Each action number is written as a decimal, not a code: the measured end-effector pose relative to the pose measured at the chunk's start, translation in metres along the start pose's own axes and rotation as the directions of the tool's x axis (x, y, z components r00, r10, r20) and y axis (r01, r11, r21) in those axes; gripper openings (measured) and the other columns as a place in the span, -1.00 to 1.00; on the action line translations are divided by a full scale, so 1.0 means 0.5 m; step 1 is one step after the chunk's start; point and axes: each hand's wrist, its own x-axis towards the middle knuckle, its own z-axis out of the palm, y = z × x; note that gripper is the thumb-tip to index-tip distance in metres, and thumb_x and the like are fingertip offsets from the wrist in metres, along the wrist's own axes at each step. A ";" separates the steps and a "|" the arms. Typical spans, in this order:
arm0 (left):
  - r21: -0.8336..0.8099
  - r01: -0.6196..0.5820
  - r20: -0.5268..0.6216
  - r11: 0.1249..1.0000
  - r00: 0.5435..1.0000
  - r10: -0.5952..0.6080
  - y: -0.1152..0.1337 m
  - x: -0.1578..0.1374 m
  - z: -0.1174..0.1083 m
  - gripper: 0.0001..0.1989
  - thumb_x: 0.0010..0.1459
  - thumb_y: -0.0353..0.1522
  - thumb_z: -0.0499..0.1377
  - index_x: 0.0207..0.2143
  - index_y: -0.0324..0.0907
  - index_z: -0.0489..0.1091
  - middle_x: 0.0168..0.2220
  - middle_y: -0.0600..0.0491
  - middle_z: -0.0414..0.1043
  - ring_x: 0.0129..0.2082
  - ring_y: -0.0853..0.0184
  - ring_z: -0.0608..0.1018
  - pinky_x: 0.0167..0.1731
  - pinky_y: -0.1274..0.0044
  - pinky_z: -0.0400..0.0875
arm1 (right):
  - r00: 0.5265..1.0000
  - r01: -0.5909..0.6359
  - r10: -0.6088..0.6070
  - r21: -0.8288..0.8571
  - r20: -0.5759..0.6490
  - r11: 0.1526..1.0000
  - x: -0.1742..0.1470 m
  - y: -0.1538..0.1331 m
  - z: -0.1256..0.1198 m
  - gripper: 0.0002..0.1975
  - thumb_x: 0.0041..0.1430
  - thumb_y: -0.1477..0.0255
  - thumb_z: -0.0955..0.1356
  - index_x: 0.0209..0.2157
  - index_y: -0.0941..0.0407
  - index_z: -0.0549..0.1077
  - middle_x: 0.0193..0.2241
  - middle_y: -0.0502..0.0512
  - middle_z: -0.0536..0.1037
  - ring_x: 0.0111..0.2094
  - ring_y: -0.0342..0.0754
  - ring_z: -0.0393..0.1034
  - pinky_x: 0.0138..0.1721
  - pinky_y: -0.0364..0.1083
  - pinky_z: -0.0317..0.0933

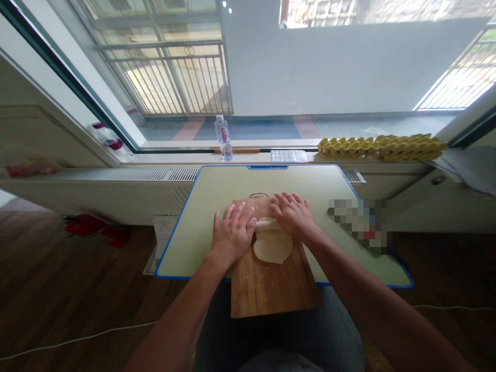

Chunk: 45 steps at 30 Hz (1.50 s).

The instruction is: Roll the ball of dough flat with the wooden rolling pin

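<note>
A pale rolling pin lies across the top of a flat, roundish sheet of dough. Both rest on a wooden cutting board, which overhangs the near edge of the table. My left hand lies over the pin's left end, fingers stretched and spread. Over its right end is my right hand, palm down with the fingers reaching forward. The pin's ends are hidden under my palms. A metal handle loop shows at the board's far edge.
The board sits on a light green table with blue edging. At its right lies a blurred-out flat item. Along the windowsill are a plastic bottle, a patterned packet and a yellow wavy object. Something red is on the floor at left.
</note>
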 end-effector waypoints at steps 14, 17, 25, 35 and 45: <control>0.016 0.013 0.002 1.000 1.000 -0.013 -0.012 0.063 0.005 -0.50 0.46 -0.13 -0.10 0.32 0.10 0.38 0.40 0.00 0.31 0.37 0.02 0.34 0.34 -0.06 0.12 | 0.999 -0.020 0.022 0.056 -0.038 0.998 0.055 0.001 0.001 -0.39 0.42 0.13 0.14 0.35 0.10 0.34 0.35 0.20 0.38 0.35 0.18 0.19 0.33 0.23 0.06; 0.021 0.014 0.014 1.000 1.000 -0.014 -0.015 0.077 0.005 -0.50 0.46 -0.13 -0.11 0.31 0.11 0.38 0.40 0.00 0.31 0.38 0.04 0.32 0.35 -0.05 0.11 | 0.998 -0.038 0.042 0.077 -0.049 0.996 0.067 0.001 0.003 -0.40 0.41 0.14 0.16 0.32 0.10 0.37 0.33 0.22 0.42 0.33 0.19 0.22 0.31 0.21 0.08; 0.023 0.010 0.003 1.000 1.000 -0.010 -0.012 0.063 0.007 -0.51 0.46 -0.14 -0.11 0.30 0.11 0.39 0.39 -0.01 0.33 0.37 0.03 0.33 0.35 -0.06 0.11 | 0.998 -0.019 0.023 0.070 -0.056 0.997 0.043 -0.001 0.000 -0.40 0.44 0.11 0.14 0.32 0.10 0.38 0.32 0.22 0.43 0.32 0.20 0.22 0.33 0.23 0.06; 0.005 0.014 0.031 1.000 0.999 -0.014 0.014 0.002 -0.002 -0.46 0.46 -0.18 -0.14 0.40 0.06 0.27 0.45 0.02 0.22 0.43 0.02 0.26 0.37 -0.11 0.03 | 0.997 -0.004 0.005 0.018 -0.071 1.000 -0.030 -0.009 0.002 -0.41 0.44 0.17 0.13 0.38 0.03 0.30 0.40 0.13 0.32 0.39 0.20 0.09 0.39 0.33 -0.07; 0.037 0.044 0.087 0.998 0.995 -0.047 0.008 0.102 0.008 -0.42 0.41 -0.20 -0.13 0.41 0.00 0.25 0.45 -0.02 0.22 0.42 0.04 0.26 0.39 -0.08 0.03 | 0.999 -0.038 0.040 0.067 -0.036 0.997 0.058 0.002 0.002 -0.41 0.41 0.18 0.14 0.35 0.09 0.32 0.36 0.19 0.37 0.36 0.18 0.17 0.34 0.27 0.06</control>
